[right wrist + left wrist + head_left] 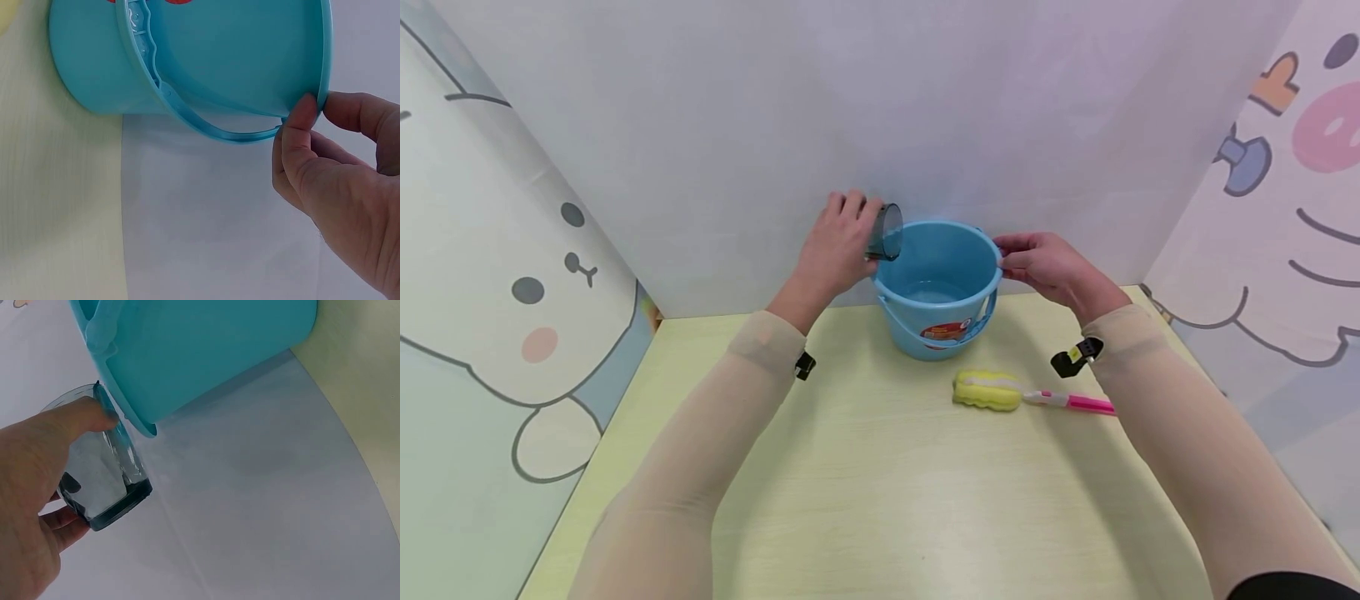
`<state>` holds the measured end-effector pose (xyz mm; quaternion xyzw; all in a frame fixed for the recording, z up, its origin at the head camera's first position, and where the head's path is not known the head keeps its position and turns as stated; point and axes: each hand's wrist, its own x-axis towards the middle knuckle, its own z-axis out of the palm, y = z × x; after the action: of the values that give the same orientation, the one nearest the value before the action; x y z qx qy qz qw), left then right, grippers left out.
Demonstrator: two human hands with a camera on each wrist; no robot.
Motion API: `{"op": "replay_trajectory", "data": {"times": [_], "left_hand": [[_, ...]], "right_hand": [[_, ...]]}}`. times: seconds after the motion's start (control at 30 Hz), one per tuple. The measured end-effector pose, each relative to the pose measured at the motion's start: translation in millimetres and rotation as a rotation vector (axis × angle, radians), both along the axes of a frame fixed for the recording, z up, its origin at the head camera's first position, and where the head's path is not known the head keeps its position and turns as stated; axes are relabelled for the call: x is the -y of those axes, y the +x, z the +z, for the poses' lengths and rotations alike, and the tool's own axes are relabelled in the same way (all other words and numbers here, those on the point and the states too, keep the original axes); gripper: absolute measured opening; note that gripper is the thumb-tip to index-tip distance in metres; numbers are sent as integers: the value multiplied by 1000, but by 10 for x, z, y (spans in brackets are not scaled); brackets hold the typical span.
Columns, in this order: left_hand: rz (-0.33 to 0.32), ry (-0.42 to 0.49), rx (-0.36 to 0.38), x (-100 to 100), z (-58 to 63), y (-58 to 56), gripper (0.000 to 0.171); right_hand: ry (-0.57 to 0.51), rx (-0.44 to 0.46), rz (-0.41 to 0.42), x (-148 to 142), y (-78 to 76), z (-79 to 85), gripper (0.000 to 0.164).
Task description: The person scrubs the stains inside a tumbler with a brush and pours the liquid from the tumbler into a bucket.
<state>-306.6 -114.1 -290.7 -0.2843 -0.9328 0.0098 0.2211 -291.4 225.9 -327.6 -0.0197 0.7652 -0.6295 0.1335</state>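
Note:
A blue bucket point(917, 321) stands upright near the back wall, its handle point(943, 342) hanging down at the front and a little water visible at the bottom. My left hand point(841, 246) grips a dark, see-through glass point(889, 232), tipped sideways with its mouth toward the bucket's left rim. In the left wrist view, the thumb lies along the glass point(103, 469) and the other fingers go round behind it. At the opposite side, my right hand point(1047, 265) pinches the bucket's rim; the right wrist view shows the thumb and fingertips on the rim close to the handle's end point(250, 134).
On the table point(865, 483), in front of the bucket, lies a yellow sponge brush point(988, 392) with a pink and white handle point(1086, 405), partly behind the right forearm. A white wall point(760, 167) rises behind, with cartoon-printed panels on both sides.

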Motion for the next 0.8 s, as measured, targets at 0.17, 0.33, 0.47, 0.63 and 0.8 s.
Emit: {"op": "replay_trajectory", "data": {"times": [0.17, 0.33, 0.47, 0.63, 0.8], "left_hand": [[-8, -9, -14, -2, 14, 7, 80], [-13, -33, -34, 2, 13, 16, 78], [-16, -48, -48, -7, 15, 25, 76], [-32, -64, -79, -27, 24, 34, 73], [-52, -80, -109, -50, 31, 35, 69]], "right_hand": [[-3, -1, 0, 2, 1, 1, 51], [-3, 1, 0, 4, -3, 2, 50], [-1, 0, 2, 4, -6, 1, 50], [1, -3, 7, 2, -8, 6, 49], [1, -1, 3, -2, -13, 9, 49]]}}
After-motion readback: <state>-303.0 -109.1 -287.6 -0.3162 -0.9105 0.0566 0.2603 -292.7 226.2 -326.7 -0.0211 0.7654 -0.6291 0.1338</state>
